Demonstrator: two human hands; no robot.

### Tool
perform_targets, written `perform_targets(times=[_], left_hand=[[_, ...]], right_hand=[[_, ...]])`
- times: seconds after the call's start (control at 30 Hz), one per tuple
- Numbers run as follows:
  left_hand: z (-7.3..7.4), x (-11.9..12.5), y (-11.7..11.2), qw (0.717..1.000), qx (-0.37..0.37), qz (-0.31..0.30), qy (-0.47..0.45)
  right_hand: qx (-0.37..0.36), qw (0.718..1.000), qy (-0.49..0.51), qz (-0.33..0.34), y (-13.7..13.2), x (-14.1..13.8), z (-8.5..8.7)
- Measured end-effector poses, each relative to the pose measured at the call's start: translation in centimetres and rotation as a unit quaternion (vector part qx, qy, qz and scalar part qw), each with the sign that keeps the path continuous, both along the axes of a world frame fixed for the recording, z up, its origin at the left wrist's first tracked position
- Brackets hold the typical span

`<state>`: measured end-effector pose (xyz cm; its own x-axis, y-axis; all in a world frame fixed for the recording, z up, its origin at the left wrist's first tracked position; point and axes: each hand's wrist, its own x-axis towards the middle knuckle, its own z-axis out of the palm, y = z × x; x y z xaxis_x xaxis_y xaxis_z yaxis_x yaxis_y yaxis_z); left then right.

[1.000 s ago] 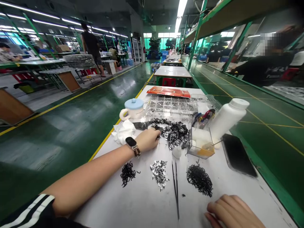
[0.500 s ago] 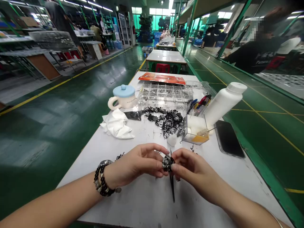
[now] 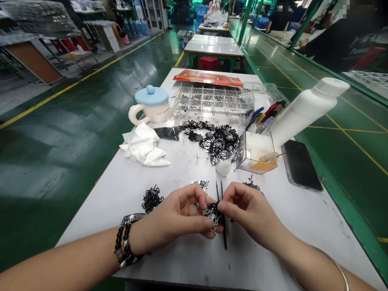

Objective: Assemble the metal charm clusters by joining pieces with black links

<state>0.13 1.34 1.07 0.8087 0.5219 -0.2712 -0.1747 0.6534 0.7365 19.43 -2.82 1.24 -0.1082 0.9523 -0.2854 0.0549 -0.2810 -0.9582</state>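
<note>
Black wiry scraps [image 3: 152, 199] are heaped on the table [image 3: 91, 242] left of the metal clump [image 3: 214, 215]. The clump is pinched from both sides by the closed fingers [image 3: 203, 224] of the left hand [image 3: 172, 218] and the right hand [image 3: 250, 210], apparently so that it is steadied above the table. Tweezers [image 3: 224, 240] are laid beneath the clump, their tips showing beyond it.

Mug [image 3: 148, 109] left, phone [image 3: 300, 165] right of the metal parts pile [image 3: 212, 141] on the workbench [image 3: 103, 218]
</note>
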Motion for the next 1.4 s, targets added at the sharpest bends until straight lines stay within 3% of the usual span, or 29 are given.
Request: perform_targets(times=[0.07,0.2,0.27,0.33,0.53,0.67,0.73,0.8,1.0,1.23,1.4], left_hand=[[0.0,0.0,-0.2,1.0,0.016,0.004,0.022],[0.0,-0.1,-0.7,0.994,0.063,0.018,0.082],[0.0,-0.1,-0.8,0.991,0.081,0.003,0.107],[0.0,0.0,-0.8,0.987,0.09,-0.014,0.13],[0.0,0.1,-0.8,0.97,0.163,0.011,0.178],[0.1,0.1,-1.2,0.953,0.228,0.032,0.199],[0.2,0.0,-1.3,0.947,0.241,0.043,0.209],[0.2,0.0,-1.3,0.943,0.244,0.053,0.219],[0.1,-0.1,-1.3,0.939,0.248,0.067,0.229],[-0.1,-0.2,-1.4,0.934,0.27,0.054,0.23],[-0.1,0.0,-1.4,0.929,0.286,0.05,0.23]], right_hand=[[0.072,0.988,-0.124,-0.05,0.3,1.0,-0.1],[0.151,0.908,-0.375,-0.113,1.5,2.6,-0.8],[0.152,0.88,-0.437,-0.106,2.3,2.6,-1.3],[0.157,0.873,-0.448,-0.109,3.1,2.2,-1.8],[0.159,0.919,-0.341,-0.118,3.0,1.3,-1.5],[0.093,0.984,-0.053,-0.14,1.7,1.7,-0.4],[0.038,0.983,0.091,-0.155,1.3,1.8,0.2],[0.006,0.974,0.139,-0.179,1.2,2.0,0.7],[0.064,0.946,0.159,-0.276,0.6,2.0,1.3],[0.198,0.952,0.069,-0.222,-1.7,0.9,1.9],[0.23,0.946,-0.005,-0.228,-3.3,0.5,1.6]])
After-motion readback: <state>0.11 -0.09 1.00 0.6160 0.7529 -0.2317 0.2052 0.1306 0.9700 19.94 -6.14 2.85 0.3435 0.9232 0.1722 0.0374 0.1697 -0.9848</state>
